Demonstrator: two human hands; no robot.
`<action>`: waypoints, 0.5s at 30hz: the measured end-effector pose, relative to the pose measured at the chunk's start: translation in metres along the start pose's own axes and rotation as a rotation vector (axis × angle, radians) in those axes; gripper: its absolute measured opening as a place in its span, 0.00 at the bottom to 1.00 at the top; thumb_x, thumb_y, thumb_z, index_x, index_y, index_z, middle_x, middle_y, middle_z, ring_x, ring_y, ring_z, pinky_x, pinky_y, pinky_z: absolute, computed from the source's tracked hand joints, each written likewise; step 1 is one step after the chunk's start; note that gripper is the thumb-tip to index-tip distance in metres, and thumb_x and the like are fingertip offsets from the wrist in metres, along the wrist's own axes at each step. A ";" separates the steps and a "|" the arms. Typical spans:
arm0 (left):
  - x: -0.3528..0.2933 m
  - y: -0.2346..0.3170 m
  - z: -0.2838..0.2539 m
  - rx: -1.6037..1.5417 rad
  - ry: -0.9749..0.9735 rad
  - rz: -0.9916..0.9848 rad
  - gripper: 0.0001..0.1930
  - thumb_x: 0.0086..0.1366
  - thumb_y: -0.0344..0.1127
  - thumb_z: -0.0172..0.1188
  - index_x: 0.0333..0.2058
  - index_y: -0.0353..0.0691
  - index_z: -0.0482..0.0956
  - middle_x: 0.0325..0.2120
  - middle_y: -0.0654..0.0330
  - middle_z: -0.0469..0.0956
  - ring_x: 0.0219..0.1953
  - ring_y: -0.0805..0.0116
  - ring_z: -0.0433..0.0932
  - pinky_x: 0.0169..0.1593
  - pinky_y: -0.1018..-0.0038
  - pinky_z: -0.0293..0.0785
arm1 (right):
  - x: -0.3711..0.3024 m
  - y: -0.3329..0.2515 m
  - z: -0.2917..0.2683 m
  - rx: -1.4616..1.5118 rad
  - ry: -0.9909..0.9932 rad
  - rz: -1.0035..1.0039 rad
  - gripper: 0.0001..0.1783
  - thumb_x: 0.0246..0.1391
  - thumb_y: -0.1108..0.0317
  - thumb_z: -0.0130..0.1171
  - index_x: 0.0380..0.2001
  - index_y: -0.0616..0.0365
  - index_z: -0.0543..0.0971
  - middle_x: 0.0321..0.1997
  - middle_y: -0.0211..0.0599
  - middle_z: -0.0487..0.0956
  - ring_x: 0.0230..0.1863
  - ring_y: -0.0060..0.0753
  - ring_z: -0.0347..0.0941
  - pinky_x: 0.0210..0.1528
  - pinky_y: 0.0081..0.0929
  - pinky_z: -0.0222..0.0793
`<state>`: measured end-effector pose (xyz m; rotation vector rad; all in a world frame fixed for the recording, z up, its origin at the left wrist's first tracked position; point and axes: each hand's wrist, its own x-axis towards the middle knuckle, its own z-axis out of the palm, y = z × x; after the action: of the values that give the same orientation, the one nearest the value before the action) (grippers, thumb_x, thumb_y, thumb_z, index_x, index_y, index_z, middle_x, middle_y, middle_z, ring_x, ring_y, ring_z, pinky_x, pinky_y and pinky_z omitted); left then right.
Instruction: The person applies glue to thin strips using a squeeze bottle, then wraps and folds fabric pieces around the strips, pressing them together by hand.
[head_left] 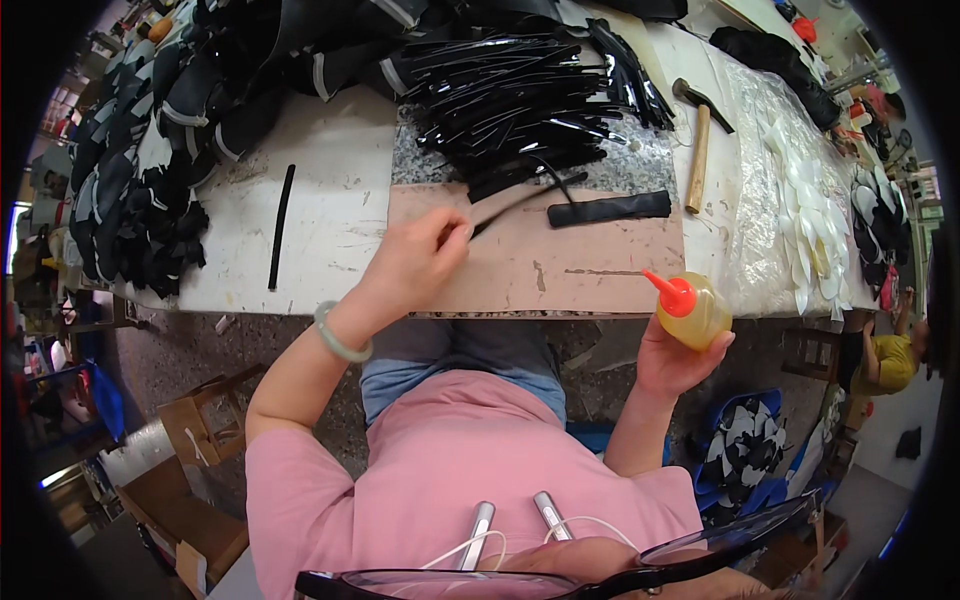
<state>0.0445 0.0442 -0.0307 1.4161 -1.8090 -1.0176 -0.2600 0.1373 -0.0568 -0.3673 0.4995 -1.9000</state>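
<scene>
Glasses (625, 580) sit before the mat (590, 250); over it, left hand (424, 258) closes, pinching a strip (520, 200); beside it, right hand (680, 362) curls round a bottle (700, 318).

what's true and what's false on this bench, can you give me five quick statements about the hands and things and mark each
1. The right hand holds a bottle with a red nozzle. True.
2. The left hand grips the hammer. False: the hammer lies on the table.
3. A pale green bangle circles the left wrist. True.
4. The liquid in the bottle is blue. False: it is yellowish.
5. The pile of glossy black strips lies left of the hammer. True.
</scene>
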 end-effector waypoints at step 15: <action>-0.113 -0.007 0.016 -0.886 -0.109 -0.800 0.12 0.64 0.27 0.55 0.45 0.28 0.73 0.28 0.56 0.79 0.27 0.76 0.77 0.28 0.81 0.77 | -0.039 0.040 0.009 -0.689 -0.328 0.180 0.48 0.36 0.57 0.75 0.56 0.59 0.58 0.50 0.46 0.68 0.52 0.47 0.68 0.55 0.44 0.66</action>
<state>0.0614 0.1566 -0.0463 1.4646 -0.5815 -1.9856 -0.2095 0.1590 -0.0700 -1.0262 0.9218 -1.4105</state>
